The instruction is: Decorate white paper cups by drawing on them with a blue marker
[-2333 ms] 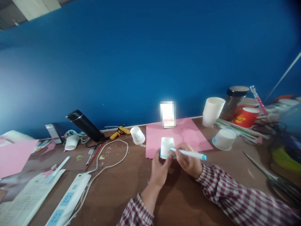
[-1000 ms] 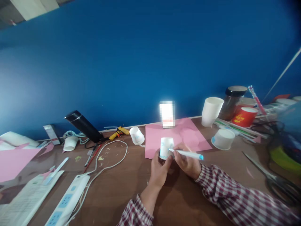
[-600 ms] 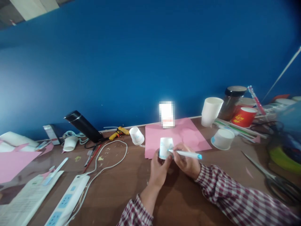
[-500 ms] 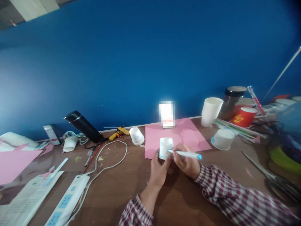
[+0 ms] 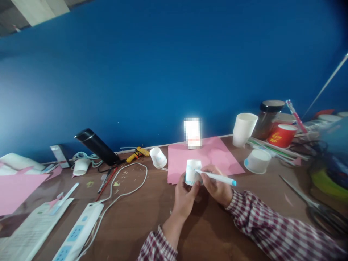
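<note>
My left hand (image 5: 184,197) grips a small white paper cup (image 5: 191,170) with light blue print, held upside down just above the brown table (image 5: 141,221). My right hand (image 5: 217,188) holds a white marker with a blue end (image 5: 217,177), and its tip touches the cup's side. Both hands meet at the front edge of a pink paper sheet (image 5: 214,154). Both sleeves are red and white plaid.
Another small cup (image 5: 158,157) lies tipped left of the pink sheet, near a yellow glue gun (image 5: 137,153). A power strip (image 5: 78,232) and its cord lie at front left. Tall white cups (image 5: 243,129), a red cup (image 5: 282,135), a jar (image 5: 269,117), a low bowl (image 5: 257,161) and scissors (image 5: 312,204) stand right.
The marker tip has shifted slightly along the cup's side while my left hand keeps hold of the cup. Everything else on the table stays where it was.
</note>
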The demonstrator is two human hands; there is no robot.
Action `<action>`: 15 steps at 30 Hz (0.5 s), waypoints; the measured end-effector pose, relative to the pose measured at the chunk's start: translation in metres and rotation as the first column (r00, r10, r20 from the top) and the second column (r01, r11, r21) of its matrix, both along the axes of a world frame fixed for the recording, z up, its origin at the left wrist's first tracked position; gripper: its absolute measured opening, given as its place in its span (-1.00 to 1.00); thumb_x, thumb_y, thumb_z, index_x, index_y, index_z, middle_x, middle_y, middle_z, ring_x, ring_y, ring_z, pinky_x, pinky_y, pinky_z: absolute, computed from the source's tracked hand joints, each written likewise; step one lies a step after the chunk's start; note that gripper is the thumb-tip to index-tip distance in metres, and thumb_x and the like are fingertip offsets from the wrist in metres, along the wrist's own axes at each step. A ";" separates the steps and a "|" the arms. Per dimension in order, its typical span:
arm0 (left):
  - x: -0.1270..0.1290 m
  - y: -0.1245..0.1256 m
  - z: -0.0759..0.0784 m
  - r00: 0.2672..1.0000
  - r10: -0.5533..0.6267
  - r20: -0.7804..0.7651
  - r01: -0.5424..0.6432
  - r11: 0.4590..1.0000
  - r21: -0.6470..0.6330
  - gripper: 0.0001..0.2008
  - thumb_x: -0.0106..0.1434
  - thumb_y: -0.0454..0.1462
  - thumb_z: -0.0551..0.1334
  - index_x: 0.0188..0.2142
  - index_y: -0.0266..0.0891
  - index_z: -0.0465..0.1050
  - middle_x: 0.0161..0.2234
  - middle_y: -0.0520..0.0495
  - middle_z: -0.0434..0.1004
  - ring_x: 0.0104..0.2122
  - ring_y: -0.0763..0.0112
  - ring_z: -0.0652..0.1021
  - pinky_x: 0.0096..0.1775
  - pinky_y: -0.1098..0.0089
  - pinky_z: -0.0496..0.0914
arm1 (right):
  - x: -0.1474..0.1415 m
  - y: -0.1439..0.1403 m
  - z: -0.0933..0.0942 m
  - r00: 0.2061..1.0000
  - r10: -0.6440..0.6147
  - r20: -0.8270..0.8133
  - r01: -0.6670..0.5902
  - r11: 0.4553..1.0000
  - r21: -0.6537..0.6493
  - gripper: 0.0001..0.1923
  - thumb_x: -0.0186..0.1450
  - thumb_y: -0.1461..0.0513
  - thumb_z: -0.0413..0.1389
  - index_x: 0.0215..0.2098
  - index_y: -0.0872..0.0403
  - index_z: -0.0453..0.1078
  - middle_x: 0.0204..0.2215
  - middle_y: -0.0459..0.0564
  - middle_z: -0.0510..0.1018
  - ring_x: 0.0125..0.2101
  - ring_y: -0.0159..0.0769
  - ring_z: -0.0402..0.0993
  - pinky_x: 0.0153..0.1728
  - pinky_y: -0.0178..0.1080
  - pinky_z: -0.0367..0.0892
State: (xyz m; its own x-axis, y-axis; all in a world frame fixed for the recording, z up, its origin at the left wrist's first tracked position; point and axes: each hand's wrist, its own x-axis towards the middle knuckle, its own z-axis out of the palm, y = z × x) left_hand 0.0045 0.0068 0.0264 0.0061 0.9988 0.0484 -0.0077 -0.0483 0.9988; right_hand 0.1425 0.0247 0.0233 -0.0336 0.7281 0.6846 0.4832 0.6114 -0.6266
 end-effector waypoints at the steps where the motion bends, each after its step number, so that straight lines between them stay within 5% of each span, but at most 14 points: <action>1: 0.000 0.000 0.000 1.000 0.001 0.012 -0.001 1.000 0.000 -0.55 0.09 -0.12 0.31 -0.07 -0.33 0.39 -0.21 -0.16 0.55 -0.25 0.30 0.53 -0.19 0.40 0.39 | 0.000 0.000 -0.001 1.000 0.001 -0.001 -0.001 1.000 0.000 -0.94 0.31 0.24 0.01 -0.28 0.06 0.30 -0.41 -0.01 0.48 -0.40 -0.28 0.47 -0.45 -0.26 0.40; 15: 0.001 0.000 0.001 0.999 0.002 0.052 -0.001 1.000 -0.014 -0.52 0.04 -0.12 0.35 -0.08 -0.32 0.41 -0.21 -0.16 0.55 -0.24 0.27 0.53 -0.19 0.39 0.40 | 0.000 -0.001 0.002 1.000 -0.001 0.011 0.001 1.000 -0.005 -0.91 0.31 0.22 0.00 -0.30 0.06 0.31 -0.43 -0.01 0.49 -0.42 -0.28 0.47 -0.42 -0.24 0.41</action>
State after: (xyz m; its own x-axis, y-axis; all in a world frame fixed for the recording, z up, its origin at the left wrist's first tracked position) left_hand 0.0057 0.0069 0.0274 0.0028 0.9994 0.0344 -0.0592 -0.0341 0.9977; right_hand 0.1424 0.0241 0.0257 -0.0408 0.7317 0.6804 0.4905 0.6079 -0.6244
